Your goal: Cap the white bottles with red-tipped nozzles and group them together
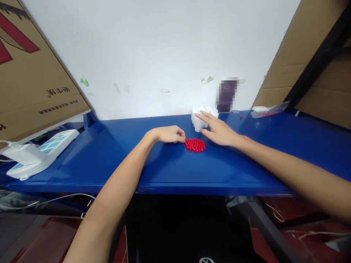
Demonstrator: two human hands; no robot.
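Red beads (195,145) lie mid-frame on the blue table (225,168), flat patch, longer axis roughly left-right. They're right of and slightly below my left hand (175,135), the nearer one: fingers curled narrow at the patch's edge, can't tell if a bead's pinched. Right hand (218,131) is loosely spread over the white tube-like cluster (199,126), partly hiding it; contact unclear.

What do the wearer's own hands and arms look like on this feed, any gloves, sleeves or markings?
The left hand and right hand are both ungloved. No sleeve shows on the left arm or right arm, and no watch, bracelet or cable. The left fingers are partly hidden, so rings there cannot be ruled out.
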